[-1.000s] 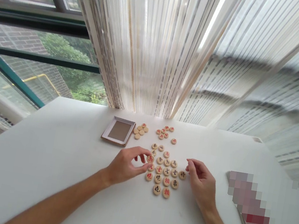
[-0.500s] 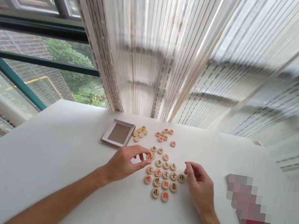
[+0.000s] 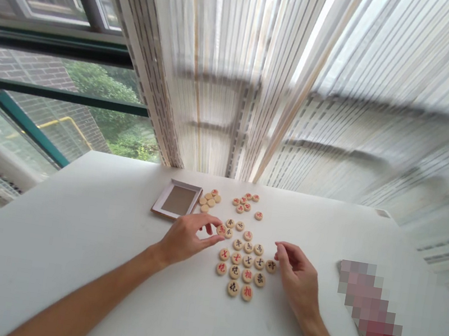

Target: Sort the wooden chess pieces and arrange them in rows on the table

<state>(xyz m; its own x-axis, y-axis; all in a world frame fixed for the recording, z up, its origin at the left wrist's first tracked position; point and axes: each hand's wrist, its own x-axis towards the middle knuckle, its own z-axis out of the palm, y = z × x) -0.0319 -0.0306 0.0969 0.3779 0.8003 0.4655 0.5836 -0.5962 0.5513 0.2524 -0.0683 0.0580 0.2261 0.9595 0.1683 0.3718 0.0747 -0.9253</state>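
Note:
Round wooden game pieces with red or black characters lie in rows [image 3: 247, 262] on a white table [image 3: 65, 256]. My left hand [image 3: 188, 237] pinches one red-marked piece [image 3: 221, 229] between thumb and fingers at the left end of the rows. My right hand [image 3: 297, 276] rests on the table just right of the rows, fingers loosely curled, nothing visible in them. A small cluster of red-marked pieces [image 3: 245, 203] and a cluster of blank-faced pieces [image 3: 209, 200] lie farther back.
A shallow cardboard box lid [image 3: 177, 201] sits at the back left of the pieces. A blurred-out flat object [image 3: 379, 320] lies at the right. Striped curtains [image 3: 288, 87] hang behind the table, with a window [image 3: 49, 89] to the left.
My left hand has lifted the red-marked piece from the left end of a row and carried it a little up and left. My right hand has barely moved.

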